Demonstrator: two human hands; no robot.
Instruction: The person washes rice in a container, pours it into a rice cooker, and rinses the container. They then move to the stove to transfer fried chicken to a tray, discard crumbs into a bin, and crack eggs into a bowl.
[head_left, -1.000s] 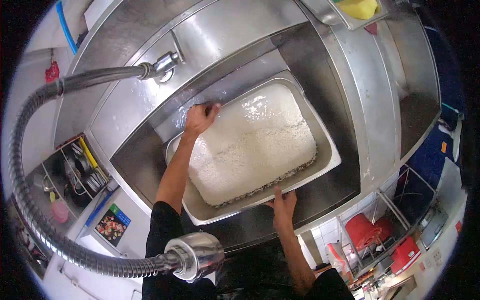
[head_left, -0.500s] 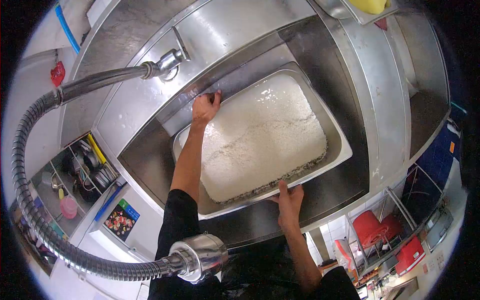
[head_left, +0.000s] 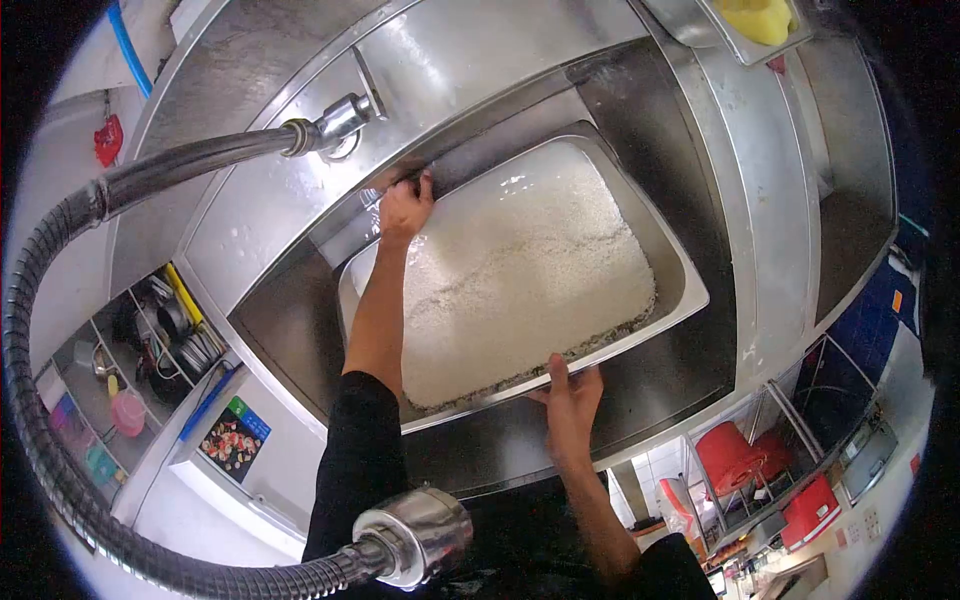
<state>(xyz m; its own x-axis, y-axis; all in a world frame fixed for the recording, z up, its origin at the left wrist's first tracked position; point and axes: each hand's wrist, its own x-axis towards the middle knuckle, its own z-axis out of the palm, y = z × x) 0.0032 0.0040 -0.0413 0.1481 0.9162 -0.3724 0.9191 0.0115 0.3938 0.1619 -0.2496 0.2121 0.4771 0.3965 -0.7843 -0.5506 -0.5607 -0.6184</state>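
Note:
A large rectangular steel pan [head_left: 688, 290] full of wet white rice [head_left: 520, 270] sits inside a deep steel sink [head_left: 660, 130]. My left hand [head_left: 404, 209] grips the pan's far rim, against the sink's back wall. My right hand [head_left: 570, 392] holds the near rim, thumb over the edge. Dark specks line the rice along the near side of the pan.
A flexible metal spray hose [head_left: 200, 155] arcs from the faucet [head_left: 340, 118] around the left, its spray head [head_left: 420, 535] hanging by my chest. A yellow sponge [head_left: 760, 18] lies in a tray top right. Shelves with utensils [head_left: 150, 340] stand left, red containers [head_left: 740, 455] lower right.
The pan has shifted slightly toward the sink's back wall and levelled, the rice spreading flatter. Both hands kept their grip on the rims.

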